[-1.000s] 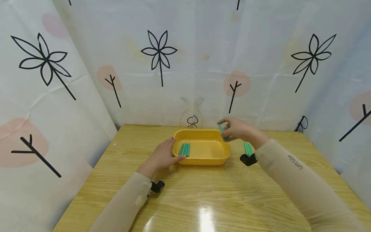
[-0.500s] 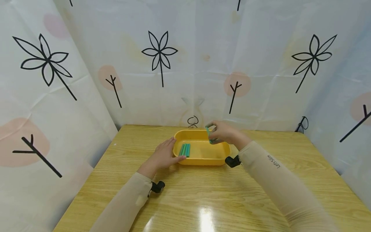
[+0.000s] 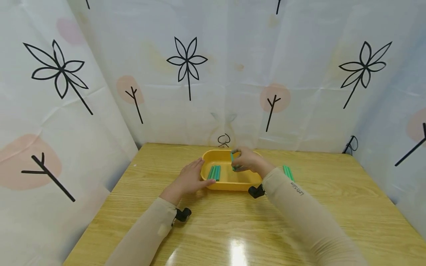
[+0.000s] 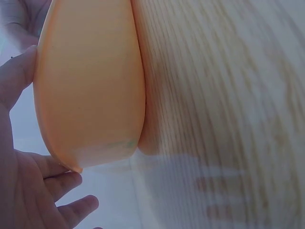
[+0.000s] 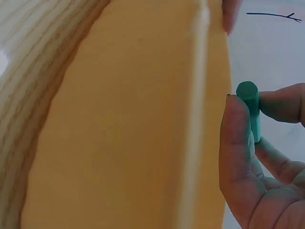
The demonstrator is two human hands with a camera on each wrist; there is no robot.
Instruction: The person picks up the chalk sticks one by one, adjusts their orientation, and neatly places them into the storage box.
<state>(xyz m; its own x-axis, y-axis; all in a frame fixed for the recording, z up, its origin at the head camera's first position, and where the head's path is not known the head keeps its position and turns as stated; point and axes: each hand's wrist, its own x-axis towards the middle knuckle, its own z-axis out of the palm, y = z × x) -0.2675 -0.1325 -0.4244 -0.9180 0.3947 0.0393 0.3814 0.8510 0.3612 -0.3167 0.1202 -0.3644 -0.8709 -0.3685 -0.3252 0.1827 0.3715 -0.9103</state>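
Note:
A yellow plastic tray (image 3: 233, 186) stands on the table. Several green and teal chalk sticks (image 3: 214, 173) lie side by side at its left end. My left hand (image 3: 189, 178) rests against that end, thumb on the front rim and fingers fairly straight; in the left wrist view, fingertips (image 4: 71, 177) touch the rim. Over the middle of the tray, my right hand (image 3: 249, 161) pinches a green chalk stick (image 5: 248, 98) between thumb and fingers. The stick stands nearly upright, and green stains mark the fingers. Its lower end is partly hidden by the hand.
More green chalk sticks (image 3: 288, 173) lie on the wooden table (image 3: 213, 229) to the right of the tray, partly behind the right sleeve. A printed cloth backdrop (image 3: 226, 74) surrounds the table's back and sides. A black cable (image 3: 350, 145) sits at the back right corner.
My right hand has carried the chalk stick left and slightly lower, from the tray's right end to above its middle. The left hand stays at the tray; the head view has shifted slightly.

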